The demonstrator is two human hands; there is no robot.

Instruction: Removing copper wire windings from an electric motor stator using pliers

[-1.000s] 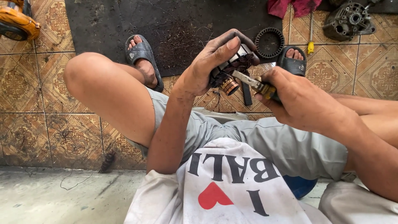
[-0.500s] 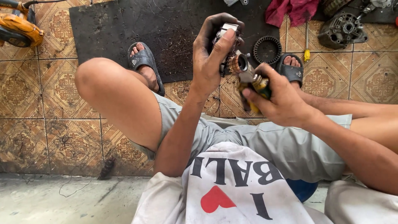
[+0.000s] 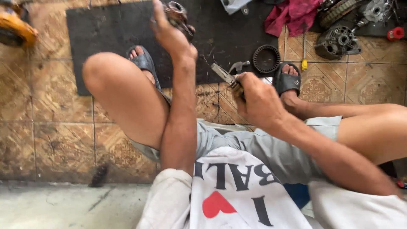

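My left hand (image 3: pixel 169 32) is stretched far forward over the black rubber mat (image 3: pixel 110 29), closed around a small dark metal motor part (image 3: pixel 178 15) with coppery windings. My right hand (image 3: pixel 254 95) stays close to my body above the tiled floor and grips a flat-bladed screwdriver (image 3: pixel 224 76) whose tip points up and left. The two hands are well apart. I sit with both knees bent and my sandalled feet at the mat's near edge.
A black toothed ring (image 3: pixel 266 58) and a small metal tool (image 3: pixel 238 65) lie on the mat near my right foot (image 3: pixel 288 78). A grey motor housing (image 3: pixel 337 41), a red rag (image 3: pixel 292 17) and a yellow-handled screwdriver (image 3: pixel 304 57) lie at the back right. An orange power tool (image 3: pixel 15 29) rests far left.
My left hand has carried the motor part away from the screwdriver, forward and up over the mat. My right hand has dropped slightly with the screwdriver, and the two have separated.
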